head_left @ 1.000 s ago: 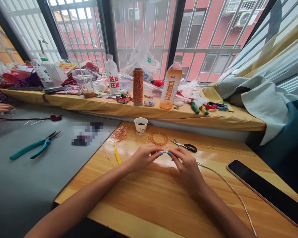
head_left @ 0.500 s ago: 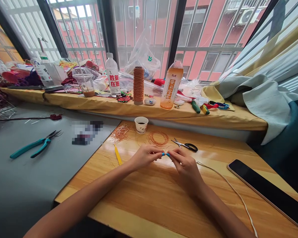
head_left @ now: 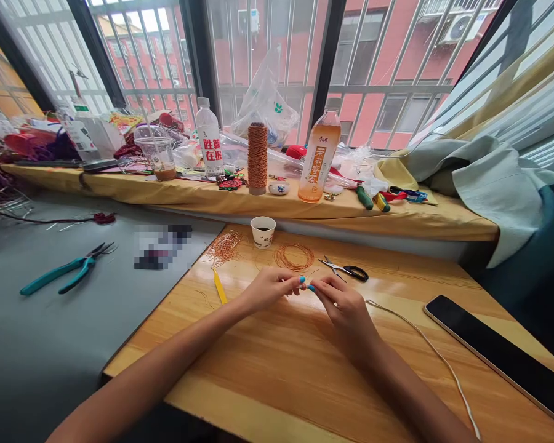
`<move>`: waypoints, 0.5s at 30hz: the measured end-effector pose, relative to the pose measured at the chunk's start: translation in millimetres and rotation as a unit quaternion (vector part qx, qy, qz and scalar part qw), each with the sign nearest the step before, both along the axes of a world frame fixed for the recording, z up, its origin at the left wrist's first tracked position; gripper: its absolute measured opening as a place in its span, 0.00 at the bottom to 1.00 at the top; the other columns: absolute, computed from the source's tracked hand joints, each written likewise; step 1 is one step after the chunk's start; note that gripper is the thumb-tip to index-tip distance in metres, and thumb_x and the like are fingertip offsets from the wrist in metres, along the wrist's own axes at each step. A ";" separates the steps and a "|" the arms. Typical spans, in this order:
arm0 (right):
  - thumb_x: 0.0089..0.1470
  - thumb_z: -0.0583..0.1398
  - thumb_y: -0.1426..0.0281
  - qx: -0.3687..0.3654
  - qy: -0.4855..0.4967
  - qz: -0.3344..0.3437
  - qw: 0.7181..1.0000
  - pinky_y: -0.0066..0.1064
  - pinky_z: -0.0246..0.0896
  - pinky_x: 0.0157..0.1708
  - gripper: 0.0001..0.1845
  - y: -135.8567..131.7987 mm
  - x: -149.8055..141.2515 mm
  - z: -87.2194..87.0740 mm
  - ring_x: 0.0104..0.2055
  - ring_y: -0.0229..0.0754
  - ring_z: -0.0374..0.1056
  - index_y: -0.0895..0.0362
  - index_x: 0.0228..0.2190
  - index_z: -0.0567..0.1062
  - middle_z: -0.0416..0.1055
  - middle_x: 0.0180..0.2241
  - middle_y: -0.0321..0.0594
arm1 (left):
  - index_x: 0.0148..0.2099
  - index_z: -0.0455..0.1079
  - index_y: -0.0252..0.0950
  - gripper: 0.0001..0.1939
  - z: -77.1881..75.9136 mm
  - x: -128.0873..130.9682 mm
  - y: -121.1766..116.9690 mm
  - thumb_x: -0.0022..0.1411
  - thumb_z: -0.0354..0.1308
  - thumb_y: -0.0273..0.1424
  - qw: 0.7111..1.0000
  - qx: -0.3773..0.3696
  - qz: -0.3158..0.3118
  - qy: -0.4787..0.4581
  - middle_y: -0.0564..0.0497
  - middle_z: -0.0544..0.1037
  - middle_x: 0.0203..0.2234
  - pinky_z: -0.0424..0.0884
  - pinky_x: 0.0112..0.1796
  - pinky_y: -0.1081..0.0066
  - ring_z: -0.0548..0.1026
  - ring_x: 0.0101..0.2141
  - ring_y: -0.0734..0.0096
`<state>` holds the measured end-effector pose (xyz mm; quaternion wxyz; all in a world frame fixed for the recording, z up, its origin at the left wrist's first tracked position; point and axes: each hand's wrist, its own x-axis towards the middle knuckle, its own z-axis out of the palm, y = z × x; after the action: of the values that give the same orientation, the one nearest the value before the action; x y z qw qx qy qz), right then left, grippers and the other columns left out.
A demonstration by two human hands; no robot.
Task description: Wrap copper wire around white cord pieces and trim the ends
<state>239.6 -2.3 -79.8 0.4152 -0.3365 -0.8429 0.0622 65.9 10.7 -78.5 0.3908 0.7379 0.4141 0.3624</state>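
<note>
Over the wooden table, my left hand (head_left: pixel 273 288) and my right hand (head_left: pixel 344 301) meet with thumbs and forefingers pinched, blue nails facing each other. Between the fingertips is a fine piece that looks like thin copper-coloured wire; most of it is hidden by the fingers. Just beyond the hands lies a loose coil of copper-coloured wire (head_left: pixel 277 258). Scissors (head_left: pixel 348 269) with black handles rest to its right. A tangled heap of short copper-coloured pieces (head_left: pixel 224 247) sits to the left, near a yellow pointed tool (head_left: pixel 220 288).
A paper cup (head_left: pixel 263 232) of dark liquid stands behind the coil. A phone (head_left: pixel 493 357) and a pale cord (head_left: pixel 425 335) lie at right. Teal pliers (head_left: pixel 69 271) are on the grey table. The sill holds a copper-coloured spool (head_left: pixel 257 159), bottles and clutter.
My left thumb has shifted slightly up at the pinch, its nail now higher than the right one. At the far left edge, another person's hand has gone out of view.
</note>
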 end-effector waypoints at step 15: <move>0.54 0.50 0.74 0.073 -0.052 -0.007 0.996 0.31 0.61 0.34 0.09 9.1 8.7 -7.6 0.35 0.39 0.63 0.57 0.38 0.67 0.66 0.32 0.42 | 0.37 0.70 0.30 0.11 3.3 -3.6 4.8 0.55 0.51 0.31 0.998 0.000 -0.013 -0.065 0.49 0.74 0.28 0.65 0.31 0.76 0.69 0.28 0.76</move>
<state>248.2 6.9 -87.4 0.3946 -0.3140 -0.8633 -0.0204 62.3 15.5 -75.2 0.4211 0.7182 0.3784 0.4046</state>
